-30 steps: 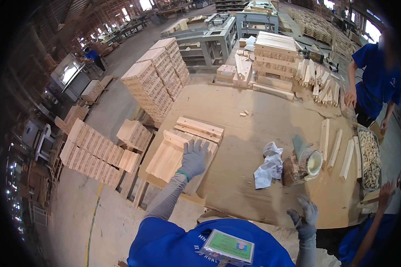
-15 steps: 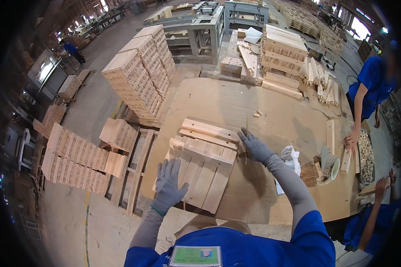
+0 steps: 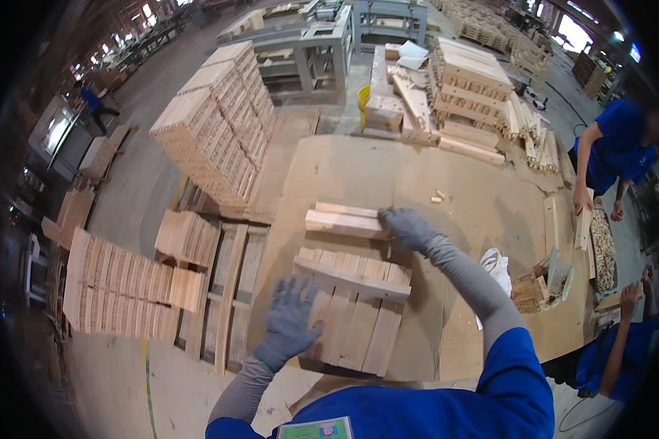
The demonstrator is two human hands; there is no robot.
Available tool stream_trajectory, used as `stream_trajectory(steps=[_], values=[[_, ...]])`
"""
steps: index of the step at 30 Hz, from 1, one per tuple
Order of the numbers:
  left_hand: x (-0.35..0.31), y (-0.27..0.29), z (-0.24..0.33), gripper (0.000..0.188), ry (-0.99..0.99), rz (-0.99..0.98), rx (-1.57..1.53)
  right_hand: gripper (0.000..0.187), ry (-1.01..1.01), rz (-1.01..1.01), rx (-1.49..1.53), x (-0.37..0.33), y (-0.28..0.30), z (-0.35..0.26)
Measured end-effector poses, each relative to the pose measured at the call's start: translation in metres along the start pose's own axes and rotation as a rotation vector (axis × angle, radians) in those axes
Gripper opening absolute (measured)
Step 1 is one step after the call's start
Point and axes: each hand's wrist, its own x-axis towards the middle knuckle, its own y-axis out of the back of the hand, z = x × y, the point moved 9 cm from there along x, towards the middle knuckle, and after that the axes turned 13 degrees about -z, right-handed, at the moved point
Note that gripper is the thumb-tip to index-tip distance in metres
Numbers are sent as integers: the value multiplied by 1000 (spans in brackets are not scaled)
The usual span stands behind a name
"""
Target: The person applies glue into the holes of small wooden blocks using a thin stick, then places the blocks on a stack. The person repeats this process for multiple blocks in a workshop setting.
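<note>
Several pale wooden slats [image 3: 348, 322] lie side by side in front of me on the cardboard-covered table. A wooden rail [image 3: 355, 276] lies across their far part. Beyond it, apart from the slats, two more wooden bars [image 3: 344, 223] rest close together. My right hand [image 3: 408, 230], in a grey glove, has its fingers curled around the right end of these bars. My left hand [image 3: 291, 320], gloved as well, is held with fingers spread by the left edge of the slats and holds nothing. Whether it touches them I cannot tell.
Tall stacks of wooden panels [image 3: 212, 121] stand on pallets at left. Lumber piles [image 3: 470, 80] fill the table's far side. At right lie a white cloth [image 3: 496, 272], a torn bag [image 3: 540, 284] and a tray of dowels [image 3: 602, 249]. Two co-workers [image 3: 613, 143] handle wood there.
The two bars have come away from the slats, leaving a gap, and their top holes no longer show. My right hand has closed on their end. The whole view has shifted slightly.
</note>
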Motion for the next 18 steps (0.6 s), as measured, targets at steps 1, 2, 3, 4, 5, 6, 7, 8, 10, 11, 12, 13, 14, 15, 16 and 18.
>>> stream_trajectory(steps=[1,2,3,4,5,6,7,8,10,11,12,13,14,15,16,18], values=[[14,-3,9,78,-51,-14,27,62,-55,-40,0,7,5,-10],[32,-7,18,77,-116,-21,63,55,-60,-61,0,15,2,-10],[50,-12,27,75,-185,-25,103,48,-72,-77,-1,22,-3,-7],[64,-17,30,72,-227,5,147,46,-63,-66,-2,24,-1,-12],[74,-27,32,69,-265,33,193,44,-51,-56,-1,24,1,-17],[84,-33,35,65,-314,59,235,41,-35,-37,-18,24,-7,-12],[95,-39,35,61,-331,-8,217,38,-20,-21,-36,22,-12,-5],[101,-46,34,57,-333,-78,195,37,-33,-24,-4,16,-11,-3],[109,-56,32,50,-332,-193,164,36,-102,-72,80,-7,0,-3],[112,-57,32,46,-341,-226,164,37,-137,-50,113,-25,10,0],[113,-58,32,43,-346,-264,165,38,-168,-30,149,-42,16,6],[114,-52,33,42,-352,-236,88,40,-199,-9,184,-60,20,12],[113,-43,33,41,-357,-204,12,51,-241,8,243,-77,24,22],[113,-37,32,41,-359,-180,-69,54,-263,75,307,-97,32,26],[113,-23,31,40,-364,-91,-184,57,-284,143,369,-119,42,27],[109,5,26,44,-335,108,-447,63,-294,269,558,-156,57,16]])
